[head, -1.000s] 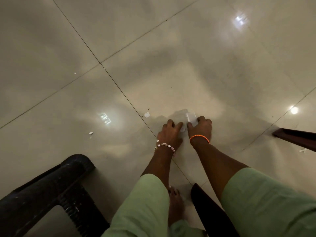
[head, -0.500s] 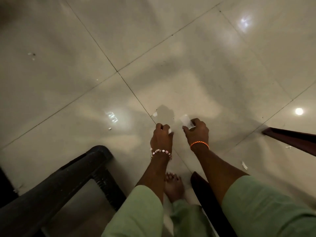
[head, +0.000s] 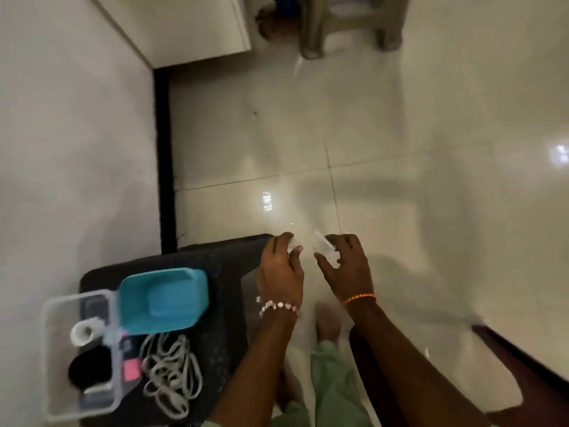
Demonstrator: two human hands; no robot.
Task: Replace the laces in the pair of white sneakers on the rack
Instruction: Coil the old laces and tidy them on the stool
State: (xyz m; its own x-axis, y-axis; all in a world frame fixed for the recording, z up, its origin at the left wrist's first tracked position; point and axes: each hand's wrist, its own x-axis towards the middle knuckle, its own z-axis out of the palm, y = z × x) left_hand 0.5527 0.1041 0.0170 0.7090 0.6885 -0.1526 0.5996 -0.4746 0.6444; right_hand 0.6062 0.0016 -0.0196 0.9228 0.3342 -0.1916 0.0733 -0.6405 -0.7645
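Clear, thin plastic wrapper (head: pixel 320 243) sits pinched in the right hand (head: pixel 346 266), whose grip is closed on it; the left hand (head: pixel 281 269) curls round a small pale scrap. The wrapper looks light, limp and slippery: hold it by an edge. Down and left of both grips, a soft, tangle-prone grey lace bundle (head: pixel 171 369) lies on the black stool (head: pixel 224 272). No sneakers show.

Teal tub (head: pixel 163 298) & clear box (head: pixel 81 355) w/ tape roll (head: pixel 83 331) on black stool (head: pixel 215 272); beige stool (head: pixel 348 23) far off.
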